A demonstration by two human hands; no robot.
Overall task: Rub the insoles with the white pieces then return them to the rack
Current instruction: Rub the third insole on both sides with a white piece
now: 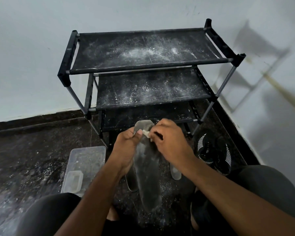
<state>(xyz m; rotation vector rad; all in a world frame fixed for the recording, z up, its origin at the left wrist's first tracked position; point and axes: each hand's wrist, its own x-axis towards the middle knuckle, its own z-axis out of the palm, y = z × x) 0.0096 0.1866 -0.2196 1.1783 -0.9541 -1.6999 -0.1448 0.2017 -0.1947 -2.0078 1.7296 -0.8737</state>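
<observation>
Rubbing a grey insole in front of the dusted shoe rack

Holding a grey insole (147, 169) by its upper part, the left hand (126, 149) curls round the insole's left edge with the thumb laid across the face. The insole hangs lengthwise between the person's knees, its far end bent over near the rack's lowest shelf and its near end down toward the floor. The right hand (169, 142) pinches a small white piece (146, 133) between its fingertips and presses it on the insole's face just beside the left thumb.

Two more insoles lie on the dark speckled floor (32, 159) under the held one: one insole (132, 181) shows its rounded end below the left wrist, another insole (175, 172) shows its end below the right forearm. White powder is scattered on the floor round them.

A black shoe rack (148, 68) stands against the white wall (32, 48), its three fabric shelves bare of shoes and dusted with white powder; the front rails face the person. A clear plastic container (85, 167) sits on the floor to the left of the hands, near the rack's left legs, with a smaller tub at its near end. A pair of black shoes (215, 150) with white stripes sits on the right, between the rack's right legs and the person's right knee. Open floor stretches to the left of the container.
</observation>
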